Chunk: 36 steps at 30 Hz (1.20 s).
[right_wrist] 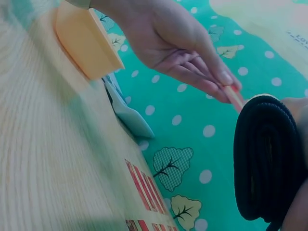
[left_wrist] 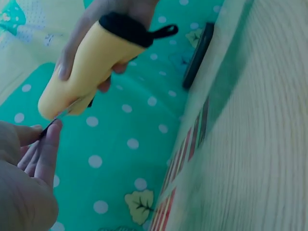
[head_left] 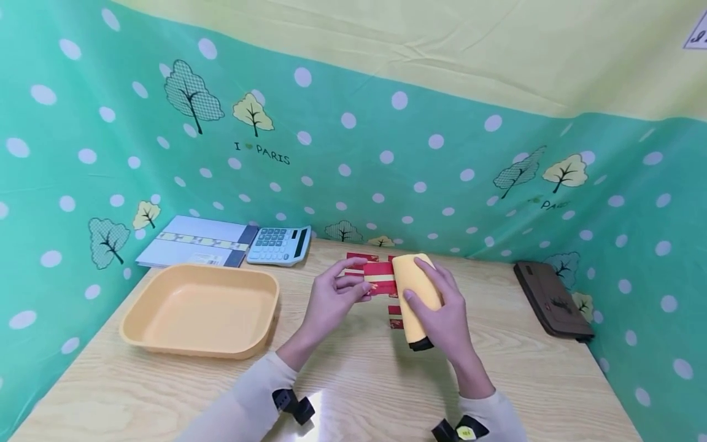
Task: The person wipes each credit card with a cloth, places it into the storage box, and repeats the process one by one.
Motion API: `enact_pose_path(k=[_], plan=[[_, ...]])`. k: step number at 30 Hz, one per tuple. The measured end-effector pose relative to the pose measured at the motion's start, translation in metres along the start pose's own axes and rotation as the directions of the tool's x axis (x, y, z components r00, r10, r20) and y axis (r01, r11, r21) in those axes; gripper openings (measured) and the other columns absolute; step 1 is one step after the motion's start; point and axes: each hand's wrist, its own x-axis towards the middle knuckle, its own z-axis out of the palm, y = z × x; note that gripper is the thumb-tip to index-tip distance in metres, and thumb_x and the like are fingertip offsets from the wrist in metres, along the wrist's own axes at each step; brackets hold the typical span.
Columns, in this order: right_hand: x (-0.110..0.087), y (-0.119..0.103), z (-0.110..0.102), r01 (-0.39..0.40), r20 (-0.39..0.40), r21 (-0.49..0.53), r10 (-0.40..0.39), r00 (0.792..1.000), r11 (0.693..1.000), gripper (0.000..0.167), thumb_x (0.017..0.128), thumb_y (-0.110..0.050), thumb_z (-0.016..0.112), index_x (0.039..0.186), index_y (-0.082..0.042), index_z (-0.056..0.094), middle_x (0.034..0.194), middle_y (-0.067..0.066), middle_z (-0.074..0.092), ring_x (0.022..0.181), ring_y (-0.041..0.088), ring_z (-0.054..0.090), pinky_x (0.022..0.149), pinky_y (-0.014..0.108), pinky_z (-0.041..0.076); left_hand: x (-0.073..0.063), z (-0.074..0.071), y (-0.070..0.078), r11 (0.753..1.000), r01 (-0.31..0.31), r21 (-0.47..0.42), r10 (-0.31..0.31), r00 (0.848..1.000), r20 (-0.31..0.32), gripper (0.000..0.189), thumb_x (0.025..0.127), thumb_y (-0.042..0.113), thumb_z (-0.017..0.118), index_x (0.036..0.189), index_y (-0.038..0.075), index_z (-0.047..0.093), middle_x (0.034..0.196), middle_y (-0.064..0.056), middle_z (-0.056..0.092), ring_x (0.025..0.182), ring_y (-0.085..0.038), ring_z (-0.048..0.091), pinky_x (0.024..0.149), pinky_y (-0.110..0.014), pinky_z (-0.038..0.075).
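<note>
My left hand (head_left: 334, 294) pinches a red card (head_left: 380, 278) with a cream stripe between thumb and fingers. A tightly rolled yellow cloth (head_left: 413, 310) with a black underside is gripped in my right hand (head_left: 446, 310), thumb on the near side. The card's right edge meets the upper left side of the roll. In the left wrist view, a small black loop (left_wrist: 166, 32) sticks out from the roll's black end. The right wrist view looks onto that end, where the black layers (right_wrist: 267, 159) spiral. Both hands are raised above the table.
Several red striped cards (head_left: 395, 318) lie on the wooden table behind the hands. To the left stands a peach plastic tray (head_left: 129, 334). Behind it are a blue calculator (head_left: 273, 248) and a pale folder (head_left: 190, 230). A brown zip case (head_left: 552, 301) lies far right, near the patterned curtain.
</note>
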Motion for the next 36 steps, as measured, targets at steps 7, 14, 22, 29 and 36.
enact_pose_path(k=[7, 14, 22, 29, 36], plan=[[-0.004, -0.003, 0.007, 0.043, -0.008, -0.011, -0.043, 0.999, 0.999, 0.06, 0.091, -0.016, 0.08, 0.145, -0.033, 0.06, 0.154, 0.004, 0.047, 0.099, 0.027, 0.06, 0.07, 0.024, 0.058, -0.005, 0.007, -0.001, 0.999, -0.014, -0.042, 0.013, 1.0, -0.023, 0.043, 0.093, -0.002, 0.073, 0.135, 0.003, 0.063, 0.103, -0.028, 0.075, 0.087, -0.019, 0.079, 0.083, -0.04, 0.068], [-0.006, -0.002, 0.014, 0.104, -0.029, -0.017, -0.104, 0.994, 0.994, 0.06, 0.089, -0.014, 0.082, 0.143, -0.032, 0.061, 0.153, 0.002, 0.048, 0.099, 0.025, 0.062, 0.071, 0.025, 0.058, -0.007, 0.008, -0.003, 0.999, -0.023, -0.044, 0.022, 1.0, -0.02, 0.044, 0.093, 0.0, 0.074, 0.135, 0.001, 0.062, 0.105, -0.031, 0.075, 0.086, -0.017, 0.08, 0.083, -0.039, 0.068], [-0.013, -0.006, 0.025, 0.131, 0.024, -0.019, -0.131, 0.991, 0.991, 0.061, 0.089, -0.015, 0.082, 0.143, -0.033, 0.061, 0.154, 0.004, 0.048, 0.099, 0.023, 0.061, 0.071, 0.025, 0.057, -0.008, 0.011, -0.005, 0.999, -0.013, -0.046, 0.011, 0.999, -0.043, 0.045, 0.092, -0.002, 0.074, 0.136, 0.004, 0.063, 0.105, -0.028, 0.076, 0.088, -0.015, 0.079, 0.082, -0.038, 0.068], [-0.014, -0.007, 0.029, 0.124, 0.02, -0.014, -0.124, 0.992, 0.992, 0.06, 0.09, -0.016, 0.081, 0.144, -0.032, 0.06, 0.154, 0.003, 0.047, 0.101, 0.023, 0.062, 0.072, 0.024, 0.058, -0.009, 0.011, -0.005, 0.999, -0.027, -0.041, 0.026, 0.999, -0.039, 0.047, 0.092, -0.002, 0.073, 0.137, 0.002, 0.062, 0.104, -0.027, 0.076, 0.087, -0.014, 0.079, 0.082, -0.037, 0.068], [-0.011, -0.007, 0.021, 0.116, 0.002, -0.034, -0.116, 0.993, 0.993, 0.06, 0.091, -0.019, 0.08, 0.145, -0.034, 0.059, 0.156, 0.005, 0.047, 0.099, 0.025, 0.064, 0.07, 0.024, 0.059, -0.012, 0.01, 0.0, 0.997, -0.077, 0.009, 0.078, 0.996, -0.035, 0.04, 0.093, 0.001, 0.074, 0.131, 0.008, 0.066, 0.102, -0.03, 0.076, 0.085, -0.016, 0.079, 0.081, -0.038, 0.068]])
